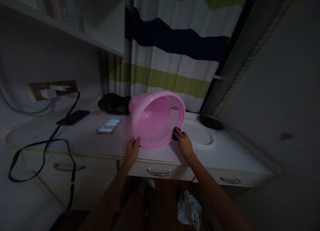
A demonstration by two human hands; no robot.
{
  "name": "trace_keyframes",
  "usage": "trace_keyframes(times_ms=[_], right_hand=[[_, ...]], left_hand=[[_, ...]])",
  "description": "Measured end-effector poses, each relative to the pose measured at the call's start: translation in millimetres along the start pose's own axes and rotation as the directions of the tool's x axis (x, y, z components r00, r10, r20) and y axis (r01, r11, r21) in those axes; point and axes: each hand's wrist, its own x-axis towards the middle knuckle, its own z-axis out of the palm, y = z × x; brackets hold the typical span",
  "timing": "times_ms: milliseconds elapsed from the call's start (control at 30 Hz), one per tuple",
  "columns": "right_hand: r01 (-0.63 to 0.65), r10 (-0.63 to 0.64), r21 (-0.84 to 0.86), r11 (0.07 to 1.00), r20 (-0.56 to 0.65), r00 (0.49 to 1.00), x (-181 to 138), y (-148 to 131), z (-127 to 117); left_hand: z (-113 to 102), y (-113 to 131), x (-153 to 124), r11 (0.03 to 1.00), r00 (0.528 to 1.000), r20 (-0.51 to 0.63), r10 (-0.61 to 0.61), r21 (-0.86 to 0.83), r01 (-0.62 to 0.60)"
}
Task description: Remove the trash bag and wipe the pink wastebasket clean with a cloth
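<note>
1. Dim room, white desk [225, 151] with drawers underneath, and a striped curtain [175, 41] behind it.
2. Pink basket [155, 119] with perforated walls lies on its side mid-desk. Its opening is tilted toward the camera and its base points at the curtain.
3. Left hand [132, 150] is closed on the basket rim at its lower left, thumb on the edge, with the wrist over the desk's front edge.
4. Right hand [185, 143] is at the rim's lower right, fingers narrowed round a small black object [176, 133]. The object touches or sits just beside the rim, can't tell which. Too dark to identify it.
5. White plate [197, 132] is just right of the basket, next to the right hand. A dark flat item [212, 122] sits beyond the plate.
6. Black bag [113, 103] is behind the basket on the left, touching or nearly so.
7. Phone [73, 117] lies well to the left. Black cable [45, 144] runs from the wall socket [52, 89] across the desk and loops down over the front.
8. Crumpled white bag [188, 207] is on the floor below the drawers, between the forearms.
</note>
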Motion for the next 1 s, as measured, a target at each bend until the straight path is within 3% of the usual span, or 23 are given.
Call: trace_keyframes(times_ms=[200,300,467,667,867,1000], right_hand=[[0.028,-0.032,-0.029,0.999,-0.130,0.991,46.9,33.3,-28.8],[0.044,-0.046,-0.016,0.999,-0.154,0.987,54.4,38.4,-32.6],[0.008,-0.006,0.013,1.000,-0.104,0.995,27.6,27.9,-9.5],[0.010,-0.012,0.125,0.992,0.012,1.000,-9.6,-13.6,13.4],[-0.038,0.013,0.276,0.960,0.091,0.996,-4.3,-31.9,12.2],[-0.027,-0.007,0.332,0.943,0.102,0.995,-0.7,-30.3,11.4]], left_hand=[[-0.2,-0.5,0.4,1.000,1.000,0.016,0.005,-0.003,-0.005],[0.3,-2.9,1.5,1.000,1.000,0.018,-0.009,-0.006,0.009],[1.8,-6.0,3.0,1.000,1.000,0.021,-0.010,-0.007,0.010],[5.3,-8.0,0.2,0.998,0.999,0.041,0.035,-0.058,-0.032],[5.3,-3.3,1.4,0.996,0.974,0.212,0.081,-0.051,-0.072],[9.8,-4.8,5.2,0.997,0.901,0.428,0.069,-0.057,-0.049]])
